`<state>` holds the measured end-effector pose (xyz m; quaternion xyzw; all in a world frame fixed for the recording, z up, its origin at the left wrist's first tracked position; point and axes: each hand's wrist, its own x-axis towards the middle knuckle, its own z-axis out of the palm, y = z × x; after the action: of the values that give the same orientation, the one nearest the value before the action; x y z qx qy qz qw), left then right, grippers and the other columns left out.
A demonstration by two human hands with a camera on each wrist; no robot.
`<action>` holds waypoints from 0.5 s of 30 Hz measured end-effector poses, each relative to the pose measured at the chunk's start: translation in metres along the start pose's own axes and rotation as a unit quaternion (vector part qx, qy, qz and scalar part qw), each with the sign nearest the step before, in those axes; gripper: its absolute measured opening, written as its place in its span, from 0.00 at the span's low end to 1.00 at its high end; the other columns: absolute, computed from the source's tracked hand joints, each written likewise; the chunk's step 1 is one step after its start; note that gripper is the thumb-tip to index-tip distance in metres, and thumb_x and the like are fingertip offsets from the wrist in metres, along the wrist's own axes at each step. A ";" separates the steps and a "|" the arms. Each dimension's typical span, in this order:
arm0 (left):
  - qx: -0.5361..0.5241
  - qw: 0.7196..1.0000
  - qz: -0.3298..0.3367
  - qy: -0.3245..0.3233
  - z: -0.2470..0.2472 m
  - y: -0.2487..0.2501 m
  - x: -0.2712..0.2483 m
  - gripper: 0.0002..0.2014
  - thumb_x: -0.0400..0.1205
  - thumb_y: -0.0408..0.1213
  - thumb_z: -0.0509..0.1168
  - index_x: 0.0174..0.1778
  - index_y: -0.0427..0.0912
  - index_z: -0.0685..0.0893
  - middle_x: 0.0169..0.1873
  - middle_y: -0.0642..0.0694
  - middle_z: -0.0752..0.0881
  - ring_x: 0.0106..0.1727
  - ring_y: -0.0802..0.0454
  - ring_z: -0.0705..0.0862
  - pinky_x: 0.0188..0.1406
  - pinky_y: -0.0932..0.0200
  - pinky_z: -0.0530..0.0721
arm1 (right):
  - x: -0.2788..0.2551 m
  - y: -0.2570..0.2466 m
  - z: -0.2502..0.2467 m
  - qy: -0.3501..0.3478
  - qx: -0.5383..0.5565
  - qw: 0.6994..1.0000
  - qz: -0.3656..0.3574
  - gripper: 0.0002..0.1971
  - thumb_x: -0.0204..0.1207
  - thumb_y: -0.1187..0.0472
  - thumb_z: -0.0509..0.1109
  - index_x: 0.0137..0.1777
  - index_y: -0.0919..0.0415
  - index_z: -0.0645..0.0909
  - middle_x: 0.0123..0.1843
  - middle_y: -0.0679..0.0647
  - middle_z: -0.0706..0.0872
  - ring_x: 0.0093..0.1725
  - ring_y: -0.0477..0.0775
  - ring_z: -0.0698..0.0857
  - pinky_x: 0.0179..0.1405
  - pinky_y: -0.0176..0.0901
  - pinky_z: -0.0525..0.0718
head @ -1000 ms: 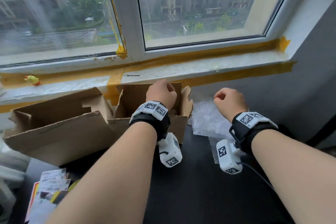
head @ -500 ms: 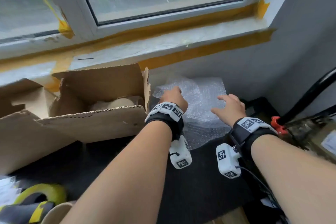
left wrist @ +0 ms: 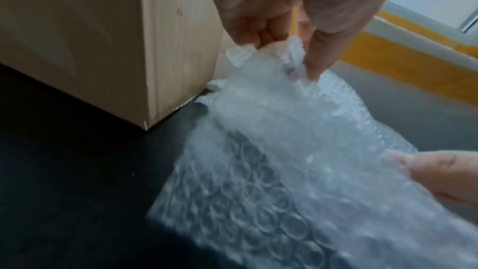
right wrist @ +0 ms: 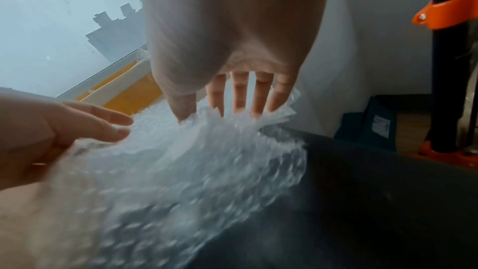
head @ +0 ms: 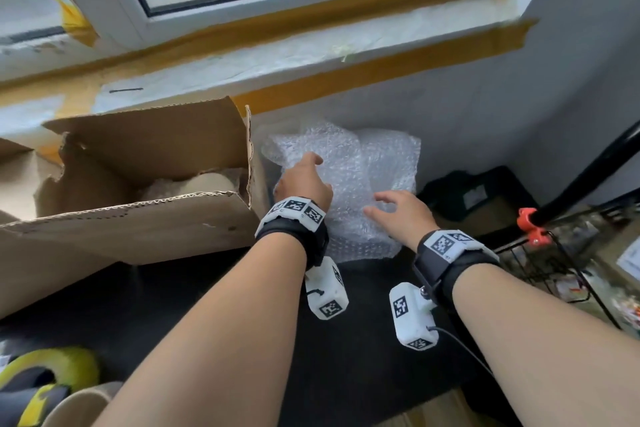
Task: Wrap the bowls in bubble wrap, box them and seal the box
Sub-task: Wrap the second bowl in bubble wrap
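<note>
A crumpled pile of clear bubble wrap (head: 360,177) lies on the black table against the wall, just right of the open cardboard box (head: 145,222). Inside the box sits a beige bowl (head: 204,182) with wrap around it. My left hand (head: 308,166) is at the pile's left top; in the left wrist view the left hand (left wrist: 287,48) pinches the bubble wrap (left wrist: 271,130) by its upper edge between thumb and curled fingers. My right hand (head: 381,204) is on the pile's near right; in the right wrist view the right hand (right wrist: 232,107) has straight, spread fingers whose tips touch the bubble wrap (right wrist: 181,171).
A yellow tape roll (head: 55,366) and a beige rounded rim (head: 79,404) lie at the table's near left. To the right stand a wire rack (head: 561,270), a black pole with an orange clamp (head: 528,220) and a dark box (head: 474,194) on the floor. The windowsill (head: 277,59) runs behind.
The view has swung down and right. My left hand left the box and took the bubble wrap's edge. My right hand opened from a fist and reached onto the wrap.
</note>
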<state>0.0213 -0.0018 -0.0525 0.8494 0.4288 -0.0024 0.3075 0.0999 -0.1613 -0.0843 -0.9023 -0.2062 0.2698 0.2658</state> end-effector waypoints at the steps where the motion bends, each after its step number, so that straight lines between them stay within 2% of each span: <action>1: 0.002 1.000 0.003 -0.002 -0.004 0.002 -0.002 0.20 0.80 0.39 0.67 0.68 0.58 0.74 0.48 0.47 0.87 0.51 0.44 0.85 0.46 0.53 0.83 | -0.001 -0.001 -0.003 0.003 0.004 1.000 0.003 0.24 0.76 0.41 0.70 0.70 0.49 0.81 0.73 0.49 0.79 0.71 0.52 0.77 0.71 0.47 0.75; 4: -0.033 0.999 0.014 -0.013 -0.014 0.007 -0.008 0.22 0.79 0.36 0.66 0.69 0.58 0.74 0.48 0.46 0.87 0.48 0.44 0.86 0.48 0.49 0.87 | -0.005 -0.006 -0.011 0.002 0.015 1.000 0.014 0.22 0.78 0.40 0.67 0.68 0.50 0.82 0.68 0.49 0.84 0.67 0.53 0.80 0.68 0.48 0.77; 6: -0.073 0.997 0.025 -0.018 -0.024 0.010 -0.015 0.25 0.79 0.30 0.64 0.70 0.56 0.73 0.44 0.47 0.87 0.45 0.46 0.86 0.45 0.48 0.89 | -0.009 -0.009 -0.017 -0.011 0.017 1.000 0.013 0.22 0.80 0.41 0.65 0.67 0.52 0.83 0.67 0.50 0.85 0.67 0.54 0.81 0.67 0.48 0.77; 8: -0.106 0.993 0.040 -0.031 -0.035 0.011 -0.025 0.28 0.78 0.25 0.61 0.72 0.55 0.72 0.43 0.51 0.87 0.42 0.49 0.86 0.35 0.55 0.87 | -0.016 -0.014 -0.023 -0.026 0.019 0.999 0.010 0.22 0.81 0.42 0.64 0.67 0.54 0.83 0.67 0.52 0.85 0.67 0.56 0.81 0.67 0.48 0.77; 10: -0.124 0.989 0.058 -0.049 -0.048 0.013 -0.039 0.32 0.77 0.22 0.60 0.75 0.55 0.69 0.47 0.54 0.87 0.39 0.52 0.84 0.27 0.61 0.79 | -0.022 -0.018 -0.028 -0.023 0.031 0.999 0.009 0.21 0.82 0.43 0.64 0.64 0.57 0.84 0.65 0.54 0.86 0.65 0.57 0.82 0.66 0.49 0.78; 12: -0.134 0.986 0.076 -0.063 -0.058 0.016 -0.054 0.40 0.75 0.21 0.62 0.80 0.56 0.62 0.48 0.54 0.88 0.35 0.53 0.83 0.24 0.62 0.77 | -0.030 -0.026 -0.032 -0.009 0.083 0.996 0.014 0.21 0.82 0.44 0.63 0.59 0.60 0.85 0.59 0.57 0.88 0.57 0.59 0.85 0.60 0.51 0.82; 13: -0.139 0.985 0.083 -0.067 -0.062 0.017 -0.061 0.44 0.74 0.21 0.64 0.82 0.57 0.57 0.48 0.53 0.89 0.33 0.53 0.83 0.24 0.62 0.77 | -0.035 -0.031 -0.035 -0.012 0.125 0.992 0.020 0.21 0.83 0.44 0.63 0.59 0.62 0.84 0.56 0.58 0.88 0.53 0.58 0.86 0.54 0.51 0.85; 15: -0.142 0.983 0.092 -0.070 -0.070 0.020 -0.076 0.46 0.74 0.21 0.65 0.83 0.55 0.54 0.43 0.53 0.90 0.32 0.54 0.84 0.26 0.61 0.79 | -0.044 -0.045 -0.042 -0.020 0.190 0.981 0.022 0.17 0.84 0.48 0.62 0.62 0.60 0.82 0.54 0.58 0.88 0.47 0.55 0.85 0.41 0.45 0.85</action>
<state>-0.0305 -0.0292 0.0346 0.8305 0.3221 0.0272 0.4537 0.0809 -0.1649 -0.0112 -0.8342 -0.1366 0.3278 0.4219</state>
